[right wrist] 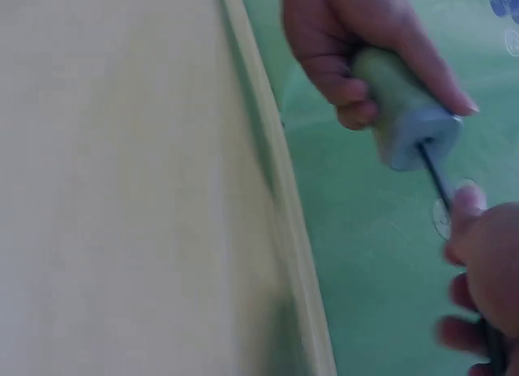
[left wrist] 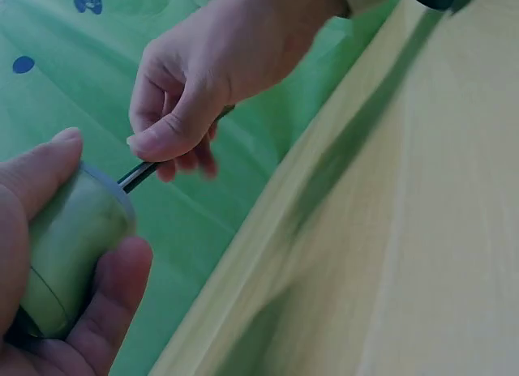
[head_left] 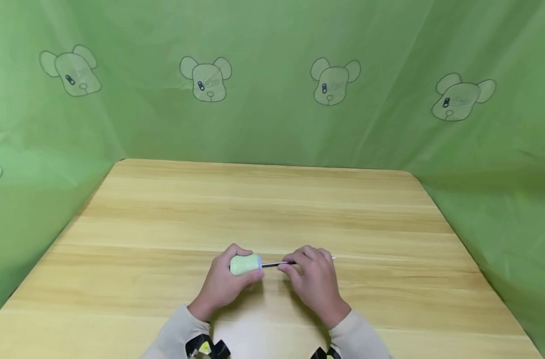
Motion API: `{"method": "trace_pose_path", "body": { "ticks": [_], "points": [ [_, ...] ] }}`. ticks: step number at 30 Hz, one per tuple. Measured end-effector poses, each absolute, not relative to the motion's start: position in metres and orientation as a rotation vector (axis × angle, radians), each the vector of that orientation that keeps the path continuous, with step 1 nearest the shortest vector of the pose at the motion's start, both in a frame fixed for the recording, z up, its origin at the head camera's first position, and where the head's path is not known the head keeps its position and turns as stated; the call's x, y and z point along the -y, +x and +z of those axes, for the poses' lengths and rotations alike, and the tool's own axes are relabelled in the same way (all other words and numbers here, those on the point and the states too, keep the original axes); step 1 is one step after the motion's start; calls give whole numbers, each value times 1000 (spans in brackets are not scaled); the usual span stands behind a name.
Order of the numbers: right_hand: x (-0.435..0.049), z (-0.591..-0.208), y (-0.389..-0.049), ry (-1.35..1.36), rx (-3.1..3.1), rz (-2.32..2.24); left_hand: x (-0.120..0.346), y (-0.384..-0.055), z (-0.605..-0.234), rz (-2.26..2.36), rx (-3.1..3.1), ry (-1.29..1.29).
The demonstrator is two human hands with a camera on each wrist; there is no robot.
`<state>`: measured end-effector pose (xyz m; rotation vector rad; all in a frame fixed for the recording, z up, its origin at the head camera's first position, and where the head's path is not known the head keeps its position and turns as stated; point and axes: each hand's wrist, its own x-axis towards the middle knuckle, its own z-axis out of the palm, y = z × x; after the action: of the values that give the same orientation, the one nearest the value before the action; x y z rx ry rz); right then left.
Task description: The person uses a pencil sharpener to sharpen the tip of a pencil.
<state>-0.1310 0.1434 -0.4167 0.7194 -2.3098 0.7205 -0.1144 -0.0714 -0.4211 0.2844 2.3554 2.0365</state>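
My left hand [head_left: 226, 276] grips a pale green pencil sharpener [head_left: 245, 265], a rounded barrel with a light blue rim at its right end. A thin dark pencil [head_left: 272, 264] runs into the hole in that end face, which the right wrist view shows best. Thumb and fingertips of my right hand [head_left: 314, 279] pinch the pencil a short way out from the hole. Its white far end pokes out past the right hand's knuckles, and the stretch between is hidden behind the fingers. The left palm covers the sharpener's back end. Both hands are held up over the table's near half.
A light wood-grain table [head_left: 263, 209] with rounded far corners spreads beneath the hands. Green curtain [head_left: 272, 124] printed with mouse faces hangs behind it and along both sides. Black wrist cameras are strapped over the pale sleeves [head_left: 359, 336].
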Motion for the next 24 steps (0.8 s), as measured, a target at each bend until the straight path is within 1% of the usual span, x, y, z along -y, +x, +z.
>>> {"method": "trace_pose_path", "body": {
  "ticks": [5,12,18,24],
  "points": [
    [-139,-419,-135,766,2044,645,73,-115,-416,2113,-2233,223],
    [-140,-423,-137,785,1878,611,74,-116,-417,2117,-2095,236],
    [-141,-423,-133,819,2028,654,76,-116,-419,2068,-2122,295],
    [-142,-416,-128,717,2410,838,77,-117,-420,1981,-2286,465]
  ]
}}
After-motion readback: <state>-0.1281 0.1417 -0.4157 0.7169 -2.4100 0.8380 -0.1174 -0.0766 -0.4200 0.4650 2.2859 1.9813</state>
